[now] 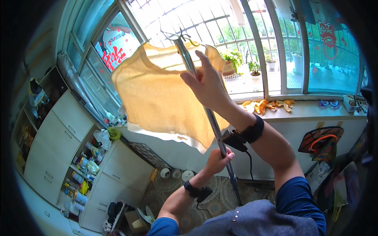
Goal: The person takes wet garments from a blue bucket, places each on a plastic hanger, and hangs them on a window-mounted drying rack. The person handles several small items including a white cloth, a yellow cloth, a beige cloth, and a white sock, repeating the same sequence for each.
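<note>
A long metal clothes pole (213,125) slants up in front of me toward the window. My left hand (215,161) is closed around its lower part. Higher up, my right hand (206,80) wraps the pole, its thumb and index finger showing on either side of the shaft. At the pole's forked top hangs a pale yellow garment (169,102) with a wide neckline and white lower edge, backlit by the window. A yellowish hook (191,41) shows by the pole's tip; how it joins the garment is hard to make out. Both my wrists wear dark straps with cables.
Barred windows (212,23) stand ahead, with potted plants (255,72) outside. Orange peels (263,106) and goggles (329,104) lie on the sill (303,112). A small basketball hoop (321,139) hangs below, at right. White cabinets (55,133) and shelved bottles line the left.
</note>
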Demonstrator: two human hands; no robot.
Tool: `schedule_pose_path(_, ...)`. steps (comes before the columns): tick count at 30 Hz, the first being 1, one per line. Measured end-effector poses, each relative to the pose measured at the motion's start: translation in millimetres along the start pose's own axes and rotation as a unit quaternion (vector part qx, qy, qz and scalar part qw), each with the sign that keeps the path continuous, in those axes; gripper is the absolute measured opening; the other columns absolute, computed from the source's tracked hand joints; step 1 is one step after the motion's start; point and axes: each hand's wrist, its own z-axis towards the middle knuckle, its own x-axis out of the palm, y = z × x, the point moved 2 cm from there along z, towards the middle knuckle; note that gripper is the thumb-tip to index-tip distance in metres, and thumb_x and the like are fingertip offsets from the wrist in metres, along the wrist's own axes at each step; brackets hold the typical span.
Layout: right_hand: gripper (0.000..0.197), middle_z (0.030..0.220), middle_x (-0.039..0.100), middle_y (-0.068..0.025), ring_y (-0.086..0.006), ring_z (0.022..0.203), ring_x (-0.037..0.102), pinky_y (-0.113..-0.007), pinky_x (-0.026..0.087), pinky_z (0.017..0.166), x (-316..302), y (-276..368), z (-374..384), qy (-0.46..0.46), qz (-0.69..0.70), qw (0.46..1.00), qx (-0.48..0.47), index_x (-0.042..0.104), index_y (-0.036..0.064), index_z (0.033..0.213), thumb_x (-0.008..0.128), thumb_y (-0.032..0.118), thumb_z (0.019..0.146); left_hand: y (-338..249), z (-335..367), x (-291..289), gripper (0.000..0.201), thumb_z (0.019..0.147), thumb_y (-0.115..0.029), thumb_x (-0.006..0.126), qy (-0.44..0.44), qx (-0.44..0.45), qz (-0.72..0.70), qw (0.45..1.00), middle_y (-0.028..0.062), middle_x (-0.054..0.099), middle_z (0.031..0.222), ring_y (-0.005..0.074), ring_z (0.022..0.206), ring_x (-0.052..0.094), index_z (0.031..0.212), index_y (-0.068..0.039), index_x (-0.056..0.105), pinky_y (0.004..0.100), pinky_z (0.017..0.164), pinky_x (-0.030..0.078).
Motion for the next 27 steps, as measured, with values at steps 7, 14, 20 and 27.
schedule_pose_path(7,0.094,0.102,0.059,-0.024,-0.0323,0.09,0.061,-0.044,0.051,0.078,-98,-93,-177,0.129,-0.085,0.987,0.045,0.03,-0.0034,0.14,0.074,0.049,0.075,-47,122,-55,0.016,0.087,-0.014,0.064,-0.006,0.035,-0.128,0.991,0.0039,0.063,0.065,0.008,0.057,0.057,0.078,-0.001,0.064,0.0234,0.051,0.046)
schedule_pose_path(14,0.07,0.078,0.057,0.0006,-0.0079,0.066,0.052,-0.024,0.046,0.064,-130,-151,-314,0.168,0.102,0.912,0.361,0.031,0.0018,0.141,0.07,0.01,0.084,-87,261,-103,0.013,0.087,-0.016,0.062,-0.069,0.005,-0.184,0.98,0.0041,0.059,0.065,0.0118,0.057,0.058,0.084,-0.004,0.062,0.023,0.046,0.044)
schedule_pose_path(20,0.055,0.07,0.049,0.0019,-0.0061,0.059,0.046,-0.022,0.044,0.056,-132,-149,-214,0.061,0.066,0.968,0.234,0.039,0.0021,0.138,0.062,0.005,0.088,-112,338,-135,0.045,0.087,-0.05,0.064,-0.123,-0.045,-0.153,0.979,0.0025,0.056,0.069,0.0081,0.046,0.047,0.089,-0.005,0.06,0.0218,0.041,0.039)
schedule_pose_path(27,0.055,0.062,0.048,0.0021,-0.0065,0.05,0.048,-0.023,0.038,0.042,-103,-151,-48,0.1,0.098,0.947,0.289,0.037,0.0041,0.14,0.058,0.009,0.09,-74,264,-131,0.043,0.092,-0.033,0.061,-0.097,-0.015,-0.091,0.991,0.0066,0.057,0.087,0.0079,0.055,0.049,0.115,0.002,0.052,0.0217,0.047,0.041)
